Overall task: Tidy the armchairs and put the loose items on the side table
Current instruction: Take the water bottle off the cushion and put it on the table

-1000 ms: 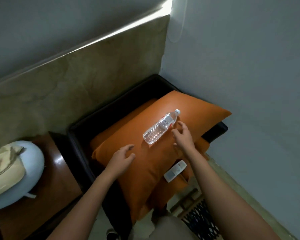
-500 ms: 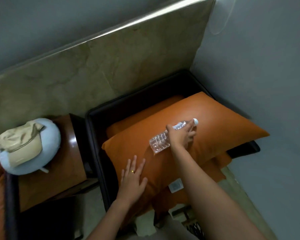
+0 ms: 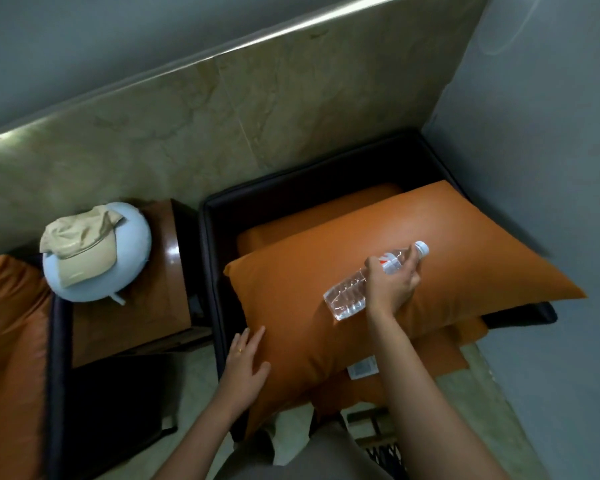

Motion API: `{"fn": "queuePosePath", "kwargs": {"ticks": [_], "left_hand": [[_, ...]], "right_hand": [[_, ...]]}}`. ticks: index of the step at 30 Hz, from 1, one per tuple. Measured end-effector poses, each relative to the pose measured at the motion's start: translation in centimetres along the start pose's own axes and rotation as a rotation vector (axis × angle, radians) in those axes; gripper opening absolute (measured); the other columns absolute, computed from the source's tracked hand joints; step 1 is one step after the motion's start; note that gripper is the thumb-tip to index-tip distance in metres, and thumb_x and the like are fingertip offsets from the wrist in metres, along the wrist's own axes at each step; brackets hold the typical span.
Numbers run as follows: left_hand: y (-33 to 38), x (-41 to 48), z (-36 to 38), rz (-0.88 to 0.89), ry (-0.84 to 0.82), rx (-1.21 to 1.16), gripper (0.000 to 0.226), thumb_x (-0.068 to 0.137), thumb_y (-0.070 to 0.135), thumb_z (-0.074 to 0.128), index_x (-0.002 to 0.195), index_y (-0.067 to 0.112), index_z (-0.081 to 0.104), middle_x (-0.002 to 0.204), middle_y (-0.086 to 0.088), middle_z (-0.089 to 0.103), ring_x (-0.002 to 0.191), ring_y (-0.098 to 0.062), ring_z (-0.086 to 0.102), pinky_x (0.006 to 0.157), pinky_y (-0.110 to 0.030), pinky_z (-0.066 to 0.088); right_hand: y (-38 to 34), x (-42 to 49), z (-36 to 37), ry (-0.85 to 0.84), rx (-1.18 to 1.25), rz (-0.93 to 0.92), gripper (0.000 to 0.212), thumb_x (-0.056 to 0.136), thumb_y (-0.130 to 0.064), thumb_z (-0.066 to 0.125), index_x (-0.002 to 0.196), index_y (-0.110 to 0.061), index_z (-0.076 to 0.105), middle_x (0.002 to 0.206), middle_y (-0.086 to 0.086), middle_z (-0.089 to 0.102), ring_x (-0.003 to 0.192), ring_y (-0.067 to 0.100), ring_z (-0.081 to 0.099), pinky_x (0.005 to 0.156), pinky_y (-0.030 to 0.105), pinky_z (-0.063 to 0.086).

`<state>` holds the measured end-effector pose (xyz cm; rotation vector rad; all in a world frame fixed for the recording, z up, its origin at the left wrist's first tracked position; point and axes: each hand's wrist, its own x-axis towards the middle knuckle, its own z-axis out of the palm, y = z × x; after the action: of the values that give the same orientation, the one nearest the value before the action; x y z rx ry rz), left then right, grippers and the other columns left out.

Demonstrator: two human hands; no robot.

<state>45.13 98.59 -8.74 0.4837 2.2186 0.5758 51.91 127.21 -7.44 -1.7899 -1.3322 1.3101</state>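
A clear plastic water bottle [image 3: 347,297] with a white cap is gripped by my right hand [image 3: 390,285] just above a large orange cushion [image 3: 465,271]. That cushion lies across the dark armchair [image 3: 219,271]. My left hand [image 3: 245,362] rests flat with straight fingers on the cushion's near left edge. A white remote [image 3: 361,367] peeks out under the cushion, beside my right forearm. The brown wooden side table [image 3: 160,299] stands left of the armchair.
On the side table lies a pale blue round pad [image 3: 132,265] with a beige cap [image 3: 80,251] on it. A second armchair with an orange cushion [image 3: 11,341] is at the far left. Marble wall panel behind, grey wall at right.
My right hand reached the bottle, closed round it and lifted it off the cushion. My left hand slid to the cushion's near left edge. The view swung left, showing more of the side table.
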Motion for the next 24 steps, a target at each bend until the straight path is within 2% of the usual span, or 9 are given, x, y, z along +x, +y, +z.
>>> {"fn": "queuePosePath", "kwargs": {"ticks": [2,4,7,10,13,16,17,21,24], "left_hand": [[-1.7,-0.9,-0.5,-0.087,0.062,-0.099,0.060,0.100,0.031,0.054,0.154,0.036,0.027,0.165,0.002,0.016,0.153,-0.016,0.003,0.125,-0.044,0.009],[-2.7,-1.6,-0.9,-0.097,0.106,-0.176,0.054,0.100,0.029,0.055,0.151,0.033,0.035,0.161,0.002,0.026,0.151,-0.015,0.016,0.124,-0.044,0.016],[-3.1,-2.4,-1.4,-0.057,0.136,-0.228,0.048,0.100,0.026,0.056,0.146,0.032,0.045,0.155,0.006,0.035,0.145,-0.011,0.028,0.122,-0.041,0.023],[-3.3,-2.8,-1.8,-0.020,0.147,-0.265,0.046,0.099,0.026,0.057,0.144,0.033,0.047,0.152,0.007,0.039,0.142,-0.010,0.033,0.121,-0.041,0.028],[-3.4,-3.1,-2.4,0.013,0.153,-0.286,0.046,0.099,0.026,0.057,0.143,0.033,0.047,0.151,0.009,0.040,0.141,-0.009,0.035,0.120,-0.039,0.030],[-4.2,-3.8,-3.5,0.036,0.160,-0.307,0.045,0.099,0.026,0.057,0.142,0.035,0.048,0.150,0.012,0.040,0.140,-0.007,0.035,0.119,-0.037,0.031],[-4.7,-4.1,-4.0,0.043,0.164,-0.306,0.045,0.099,0.026,0.057,0.142,0.035,0.048,0.150,0.013,0.040,0.139,-0.006,0.035,0.119,-0.035,0.031],[-7.5,-5.7,-6.4,0.064,0.189,-0.299,0.044,0.100,0.025,0.056,0.143,0.032,0.048,0.144,0.019,0.039,0.134,-0.001,0.037,0.113,-0.024,0.030],[-10.6,-7.1,-8.7,0.084,0.209,-0.302,0.043,0.099,0.023,0.057,0.140,0.032,0.050,0.143,0.016,0.043,0.131,-0.001,0.040,0.110,-0.022,0.030]], "right_hand": [[0.1,0.1,-0.1,-0.018,0.011,-0.024,0.086,0.076,-0.028,0.071,0.151,-0.040,0.032,0.141,0.011,0.038,0.117,0.032,0.054,0.094,0.034,0.050],[0.3,-0.2,-0.1,-0.074,0.016,-0.063,0.085,0.076,-0.029,0.070,0.149,-0.046,0.031,0.139,0.008,0.038,0.110,0.029,0.058,0.089,0.041,0.057],[0.3,-1.4,0.1,-0.199,0.013,-0.176,0.080,0.081,-0.024,0.070,0.148,-0.047,0.034,0.136,0.005,0.041,0.101,0.020,0.060,0.073,0.029,0.058],[0.4,-3.1,0.9,-0.298,0.042,-0.235,0.076,0.084,-0.021,0.071,0.148,-0.045,0.037,0.132,0.003,0.043,0.101,0.019,0.061,0.069,0.022,0.054],[0.6,-5.4,1.9,-0.419,0.154,-0.230,0.073,0.084,-0.019,0.073,0.144,-0.046,0.042,0.135,0.009,0.048,0.104,0.025,0.065,0.073,0.027,0.060],[0.7,-8.3,2.7,-0.585,0.274,-0.163,0.067,0.088,-0.018,0.071,0.140,-0.052,0.045,0.136,0.012,0.055,0.109,0.033,0.067,0.084,0.047,0.061],[0.7,-9.5,2.9,-0.634,0.298,-0.133,0.065,0.090,-0.017,0.070,0.139,-0.054,0.045,0.137,0.011,0.055,0.111,0.035,0.067,0.085,0.049,0.061],[1.1,-14.5,4.3,-0.791,0.304,-0.077,0.061,0.095,-0.019,0.064,0.143,-0.050,0.042,0.139,0.009,0.053,0.106,0.038,0.068,0.077,0.042,0.061],[1.4,-19.0,5.6,-0.860,0.294,-0.057,0.059,0.099,-0.018,0.058,0.147,-0.046,0.039,0.137,0.005,0.053,0.106,0.035,0.067,0.077,0.039,0.060]]}}
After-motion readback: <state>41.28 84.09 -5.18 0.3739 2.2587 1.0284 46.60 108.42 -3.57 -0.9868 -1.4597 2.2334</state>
